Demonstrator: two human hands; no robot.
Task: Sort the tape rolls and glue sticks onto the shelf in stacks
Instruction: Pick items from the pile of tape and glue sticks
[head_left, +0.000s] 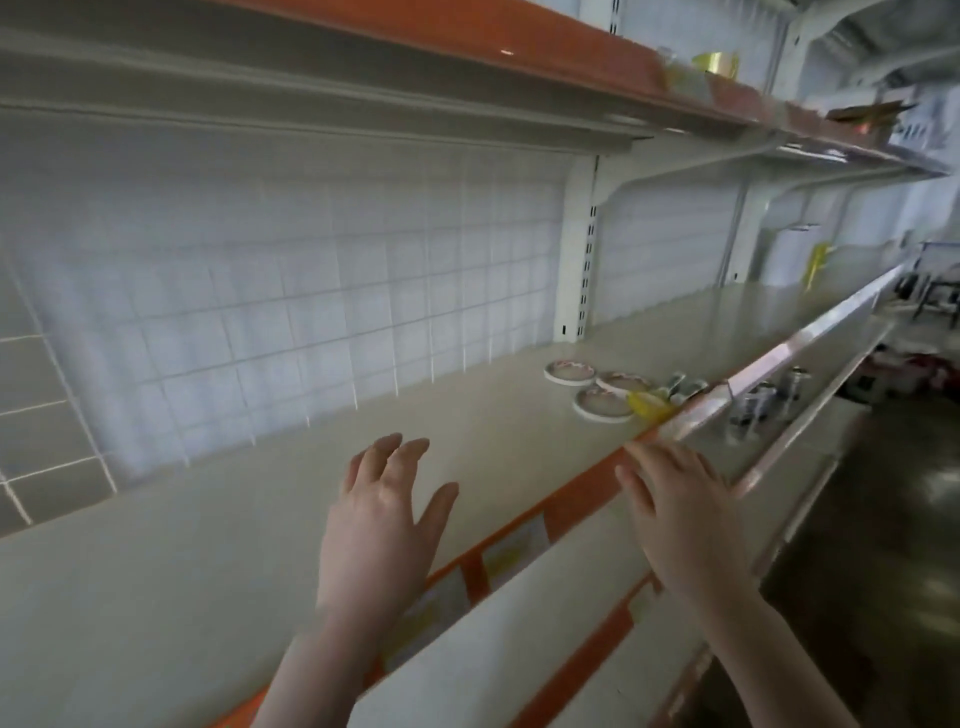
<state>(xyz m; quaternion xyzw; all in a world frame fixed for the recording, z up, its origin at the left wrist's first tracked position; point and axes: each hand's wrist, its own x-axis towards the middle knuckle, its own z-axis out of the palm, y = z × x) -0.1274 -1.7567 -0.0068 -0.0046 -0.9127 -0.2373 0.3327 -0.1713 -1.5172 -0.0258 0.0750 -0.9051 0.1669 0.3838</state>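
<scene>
Three flat tape rolls (602, 401) lie close together on the beige shelf (260, 519), to the right of my hands. A yellow roll (649, 405) lies beside them at the shelf's front edge, next to several small grey glue sticks (685, 387). More glue sticks (753, 408) stand on the lower shelf beyond the edge. My left hand (384, 519) hovers over the shelf with fingers spread and holds nothing. Over the orange front edge, my right hand (680, 509) is open with straight fingers, short of the rolls.
An orange-edged upper shelf (519, 57) overhangs the area and carries yellow items at the far right. A white wire grid forms the back wall (311, 291). A lower shelf (519, 623) juts out below, with dark floor at the right.
</scene>
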